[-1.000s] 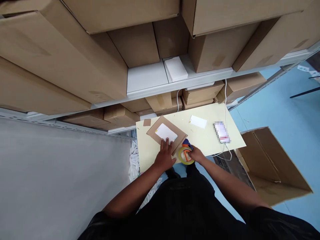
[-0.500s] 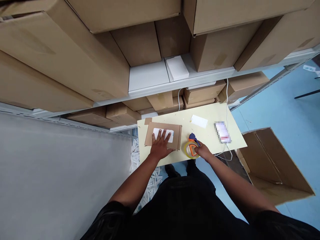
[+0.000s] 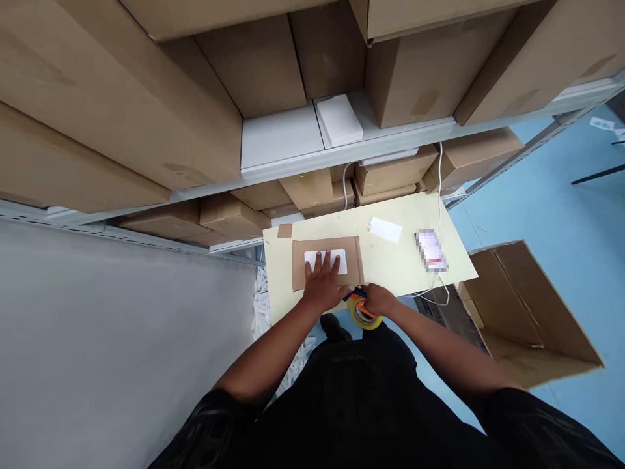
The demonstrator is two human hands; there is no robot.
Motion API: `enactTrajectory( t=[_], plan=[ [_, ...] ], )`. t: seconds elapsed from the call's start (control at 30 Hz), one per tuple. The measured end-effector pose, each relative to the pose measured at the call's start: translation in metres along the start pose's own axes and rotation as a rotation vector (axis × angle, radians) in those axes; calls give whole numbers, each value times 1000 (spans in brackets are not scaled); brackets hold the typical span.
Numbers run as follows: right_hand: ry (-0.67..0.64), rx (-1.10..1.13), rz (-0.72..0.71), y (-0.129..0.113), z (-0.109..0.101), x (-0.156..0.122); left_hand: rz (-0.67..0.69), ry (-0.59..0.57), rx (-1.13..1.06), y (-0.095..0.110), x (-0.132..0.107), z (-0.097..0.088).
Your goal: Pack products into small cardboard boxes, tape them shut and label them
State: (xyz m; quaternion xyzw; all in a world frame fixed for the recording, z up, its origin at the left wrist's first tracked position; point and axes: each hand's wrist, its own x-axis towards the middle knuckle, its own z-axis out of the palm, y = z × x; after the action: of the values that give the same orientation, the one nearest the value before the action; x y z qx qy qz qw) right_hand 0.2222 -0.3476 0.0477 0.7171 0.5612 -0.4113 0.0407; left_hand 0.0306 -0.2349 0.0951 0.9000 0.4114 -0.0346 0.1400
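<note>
Under my left hand point(image 3: 323, 284) lies a small flat brown cardboard box point(image 3: 300, 264); the fingers are spread over a white label or card point(image 3: 332, 254) on its top. My right hand point(image 3: 379, 299) is closed around an orange and blue tape dispenser point(image 3: 355, 295) that carries a roll of clear yellowish tape point(image 3: 372, 322). The dispenser's blue end is at the box's near right edge, close to my left thumb. Whether tape is stuck to the cardboard there cannot be made out.
The pale table point(image 3: 390, 260) also bears a white card point(image 3: 385, 229), a phone point(image 3: 431, 250) with a cable and a brown cardboard scrap point(image 3: 285, 230). Shelves point(image 3: 280, 146) of cartons rise behind. At right an open carton point(image 3: 532, 312) stands on the blue floor.
My right hand has brought the tape dispenser left and nearer me, to the box's near edge. The box has shifted slightly right and turned squarer, with my left hand still on it.
</note>
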Motion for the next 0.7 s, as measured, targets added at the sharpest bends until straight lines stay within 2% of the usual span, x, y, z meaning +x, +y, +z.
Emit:
enactTrajectory(
  t=[0.07,0.17,0.23,0.3,0.4,0.47,0.57,0.63,0.7],
  plan=[
    [-20,-21,-7,-6,-8,12,87,-41,12,-19,-9,-11],
    [-31,-69,-16,-7,-15,19,211,-70,55,-64,-22,-28],
    [-31,-104,-22,-5,-19,20,235,-81,86,-91,-28,-31],
    [-40,-144,-43,-9,-19,21,223,-76,84,-105,-31,-24],
    [-67,-209,-147,-34,-9,21,160,6,49,-97,-31,-4],
    [-97,-247,-249,-62,3,19,118,70,26,-83,-30,7],
    [-137,-296,-361,-101,17,15,103,117,9,-71,-28,14],
    [-124,-317,-392,-111,16,11,117,129,7,-71,-29,15],
    [-73,-295,-394,-104,5,3,127,144,5,-75,-30,16]
  ],
)
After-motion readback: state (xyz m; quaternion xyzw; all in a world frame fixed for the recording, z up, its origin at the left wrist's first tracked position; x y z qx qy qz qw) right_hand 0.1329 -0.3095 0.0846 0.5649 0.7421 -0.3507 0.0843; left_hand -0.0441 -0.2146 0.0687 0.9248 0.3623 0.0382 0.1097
